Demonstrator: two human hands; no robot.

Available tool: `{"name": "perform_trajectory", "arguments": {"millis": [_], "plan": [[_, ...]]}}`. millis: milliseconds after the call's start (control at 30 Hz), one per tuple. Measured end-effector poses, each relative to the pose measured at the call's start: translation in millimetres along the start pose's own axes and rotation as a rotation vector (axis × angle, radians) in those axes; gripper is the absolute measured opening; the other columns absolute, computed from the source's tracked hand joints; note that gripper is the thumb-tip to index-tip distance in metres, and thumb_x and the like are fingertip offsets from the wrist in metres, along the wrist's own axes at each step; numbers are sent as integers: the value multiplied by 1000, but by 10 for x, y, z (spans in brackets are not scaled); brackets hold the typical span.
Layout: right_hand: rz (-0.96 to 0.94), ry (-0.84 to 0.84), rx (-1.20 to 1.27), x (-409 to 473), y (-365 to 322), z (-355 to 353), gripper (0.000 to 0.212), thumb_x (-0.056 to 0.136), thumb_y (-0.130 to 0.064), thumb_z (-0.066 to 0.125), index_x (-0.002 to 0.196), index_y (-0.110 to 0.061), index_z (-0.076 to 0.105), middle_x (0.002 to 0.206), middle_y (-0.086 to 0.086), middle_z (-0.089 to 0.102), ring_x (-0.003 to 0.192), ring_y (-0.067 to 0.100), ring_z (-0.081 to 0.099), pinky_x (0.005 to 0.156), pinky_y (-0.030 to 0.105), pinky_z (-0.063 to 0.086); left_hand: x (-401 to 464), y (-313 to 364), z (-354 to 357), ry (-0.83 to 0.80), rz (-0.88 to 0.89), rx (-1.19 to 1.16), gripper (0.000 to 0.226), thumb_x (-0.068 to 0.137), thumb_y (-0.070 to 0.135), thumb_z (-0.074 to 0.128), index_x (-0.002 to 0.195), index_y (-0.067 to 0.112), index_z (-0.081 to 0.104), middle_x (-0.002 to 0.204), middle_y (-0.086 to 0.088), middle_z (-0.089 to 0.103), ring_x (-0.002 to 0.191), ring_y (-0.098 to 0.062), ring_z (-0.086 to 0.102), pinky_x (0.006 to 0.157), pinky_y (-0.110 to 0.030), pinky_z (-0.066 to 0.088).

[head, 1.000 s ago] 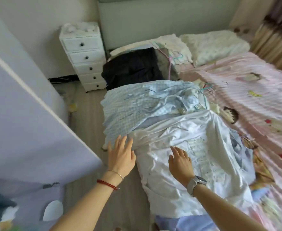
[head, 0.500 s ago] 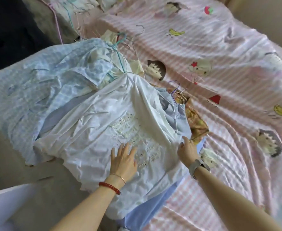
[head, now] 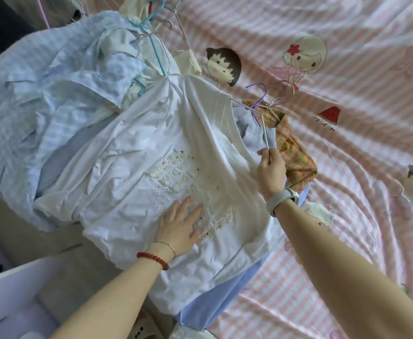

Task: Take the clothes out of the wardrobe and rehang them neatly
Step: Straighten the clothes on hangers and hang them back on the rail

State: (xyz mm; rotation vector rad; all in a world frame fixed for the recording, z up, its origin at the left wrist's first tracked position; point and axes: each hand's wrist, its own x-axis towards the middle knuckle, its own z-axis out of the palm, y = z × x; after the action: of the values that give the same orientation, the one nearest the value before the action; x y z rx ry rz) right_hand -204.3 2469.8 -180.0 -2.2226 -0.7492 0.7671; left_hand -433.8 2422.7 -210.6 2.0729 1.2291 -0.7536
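Observation:
A white embroidered T-shirt [head: 137, 152] lies on top of a pile of clothes on the bed, still on a thin white wire hanger [head: 264, 128]. My left hand [head: 179, 225] presses flat on the shirt's front, fingers straight. My right hand [head: 271, 168] pinches the wire hanger at the shirt's right shoulder. Under the shirt lie a light blue checked garment [head: 41, 94], a pale blue knit [head: 256, 133] and a yellow plaid piece [head: 295, 148]. A purple hanger hook [head: 259, 104] and a teal hanger [head: 151, 28] stick out of the pile.
The pile rests on a pink striped bedsheet [head: 335, 241] with cartoon prints. The bed's edge and the floor [head: 29, 231] run along the left. A pale wardrobe panel [head: 9, 289] shows at bottom left. A dark garment [head: 0, 23] lies top left.
My right hand has moved up along the shirt's right edge and taken hold of the wire hanger. My left hand has stayed flat on the shirt. The view has shifted right, over the bed.

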Motion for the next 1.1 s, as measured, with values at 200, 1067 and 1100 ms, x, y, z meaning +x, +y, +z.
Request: {"name": "perform_trajectory", "arguments": {"millis": [200,1067,1100], "plan": [[-391,121,-129,1,-224,-449,23,92,-12,42,94,-2,63,91,14,61,83,32,55,68,36,34,-186,74,-437,158,-25,-200,58,96,26,40,147,26,13,156,-7,-5,143,-27,-3,112,-42,18],[-1306,-529,-315,-2393,-2335,693,60,81,-60,26,109,-17,58,97,8,67,94,31,61,75,35,44,-3652,-1921,-884,1321,-500,-482,44,79,57,27,53,23,40,40,4,30,48,-32,39,49,-32,29],[-1312,-592,-312,-2620,-2397,828,62,80,-61,25,114,-17,54,101,10,67,96,32,61,76,36,45,-3893,-2023,-738,1342,-576,-464,51,79,57,26,57,15,47,42,2,33,51,-36,42,49,-31,30]]}}
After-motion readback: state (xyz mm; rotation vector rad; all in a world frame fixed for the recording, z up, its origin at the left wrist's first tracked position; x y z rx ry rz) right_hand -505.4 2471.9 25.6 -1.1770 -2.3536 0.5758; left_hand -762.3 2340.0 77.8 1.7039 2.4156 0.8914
